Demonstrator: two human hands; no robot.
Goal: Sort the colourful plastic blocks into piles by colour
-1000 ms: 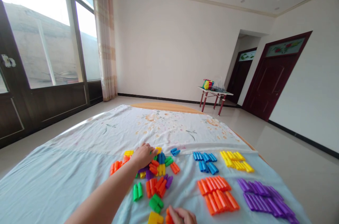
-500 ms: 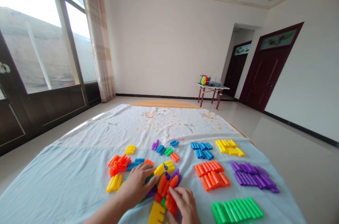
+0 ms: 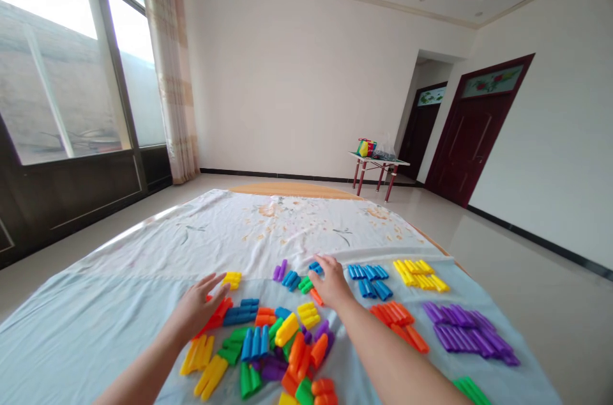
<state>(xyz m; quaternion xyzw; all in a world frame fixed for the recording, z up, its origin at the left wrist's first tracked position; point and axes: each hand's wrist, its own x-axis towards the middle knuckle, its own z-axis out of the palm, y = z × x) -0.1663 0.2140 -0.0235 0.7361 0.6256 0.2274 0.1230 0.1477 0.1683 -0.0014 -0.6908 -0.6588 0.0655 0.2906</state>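
My left hand point(image 3: 204, 304) reaches in from the left, fingers apart. Its thumb hangs over orange-red plastic tubes point(image 3: 221, 314), and its fingertips are close to a small yellow block of tubes point(image 3: 232, 280). Farther right, my right hand point(image 3: 331, 282) is open, its fingers over or against a small blue tube piece point(image 3: 314, 266); whether they touch it I cannot tell. Just left of its palm are a green piece point(image 3: 305, 285) and a short orange piece point(image 3: 317, 297). Between my forearms lies a mixed pile with blue tubes point(image 3: 255, 343), orange tubes point(image 3: 301, 354) and a yellow piece point(image 3: 287, 329).
Sorted tubes lie to the right: blue point(image 3: 368, 280), yellow point(image 3: 421, 275), purple point(image 3: 469, 331) and green point(image 3: 472, 390). My right forearm partly covers an orange group point(image 3: 395, 315). A light cloth point(image 3: 119, 315) covers the table. Across the room stands a small table point(image 3: 378, 159) with bags.
My hands have left the orange pieces in the pile and moved apart. The left has gone left and the right has reached forward to the small blue and green pieces. The view has shifted slightly.
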